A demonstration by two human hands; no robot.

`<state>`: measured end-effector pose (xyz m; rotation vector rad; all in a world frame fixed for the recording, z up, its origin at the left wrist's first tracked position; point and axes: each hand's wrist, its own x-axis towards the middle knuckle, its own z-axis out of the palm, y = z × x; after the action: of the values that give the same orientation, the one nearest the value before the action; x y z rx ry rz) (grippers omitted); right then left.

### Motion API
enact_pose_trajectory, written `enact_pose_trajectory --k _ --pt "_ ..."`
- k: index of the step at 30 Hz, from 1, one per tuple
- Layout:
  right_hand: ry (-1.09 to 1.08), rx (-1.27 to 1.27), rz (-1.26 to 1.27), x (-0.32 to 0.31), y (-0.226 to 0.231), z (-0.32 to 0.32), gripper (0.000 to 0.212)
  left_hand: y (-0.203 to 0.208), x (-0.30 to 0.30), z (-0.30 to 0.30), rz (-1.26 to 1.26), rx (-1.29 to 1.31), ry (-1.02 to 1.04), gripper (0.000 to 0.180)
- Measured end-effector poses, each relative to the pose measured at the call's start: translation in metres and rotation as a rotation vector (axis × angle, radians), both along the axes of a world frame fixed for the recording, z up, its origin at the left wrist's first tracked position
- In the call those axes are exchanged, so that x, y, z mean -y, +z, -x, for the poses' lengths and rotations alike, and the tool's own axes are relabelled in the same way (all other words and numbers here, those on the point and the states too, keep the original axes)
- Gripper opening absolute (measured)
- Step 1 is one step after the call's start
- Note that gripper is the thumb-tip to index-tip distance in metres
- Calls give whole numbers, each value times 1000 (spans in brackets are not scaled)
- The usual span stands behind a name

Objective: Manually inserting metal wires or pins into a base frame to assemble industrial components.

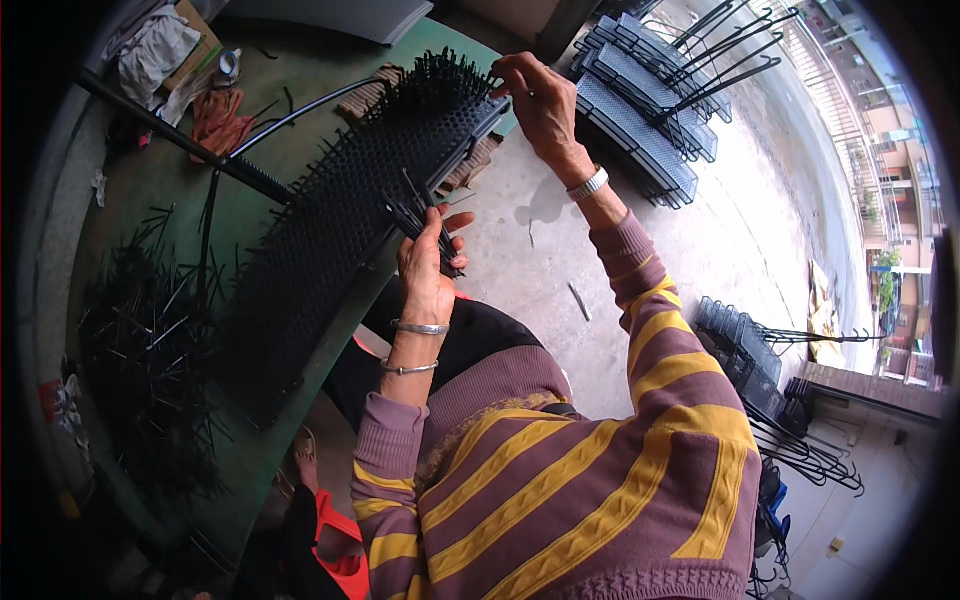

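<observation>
A long black perforated panel [335, 180] lies slantwise across a green table [265, 480]. Thin black strips [450, 80] stick up thickly from its far end. My left hand [430, 255] is closed around a bundle of thin black strips [405, 215], beside the panel's right edge. At the panel's far right corner, my right hand [540, 100] has its fingers pinched together against the edge. What lies between those fingertips is too small to make out.
A loose heap of black strips [150, 340] covers the table's left side. A black metal bar [190, 140] crosses the far left, near a reddish cloth [220, 120]. Stacked black mesh racks [640, 110] stand on the floor at right. A red stool [340, 545] is below the table.
</observation>
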<state>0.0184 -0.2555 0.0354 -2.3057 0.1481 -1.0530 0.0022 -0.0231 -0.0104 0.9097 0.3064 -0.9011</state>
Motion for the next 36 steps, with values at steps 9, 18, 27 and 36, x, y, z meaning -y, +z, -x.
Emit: enact_pose_trajectory --k 9,18,27,36 --pt "31 35 -138 -2 -1 -2 10 3 -1 3 -53 5 2 24" --pt "-36 29 9 3 2 -1 8 4 -1 3 -109 -23 17 21" --pt "19 22 -25 7 6 -3 8 3 0 4 -69 -33 55 22" --pt "111 10 -18 15 10 -11 11 1 -1 2 -33 35 44 24"
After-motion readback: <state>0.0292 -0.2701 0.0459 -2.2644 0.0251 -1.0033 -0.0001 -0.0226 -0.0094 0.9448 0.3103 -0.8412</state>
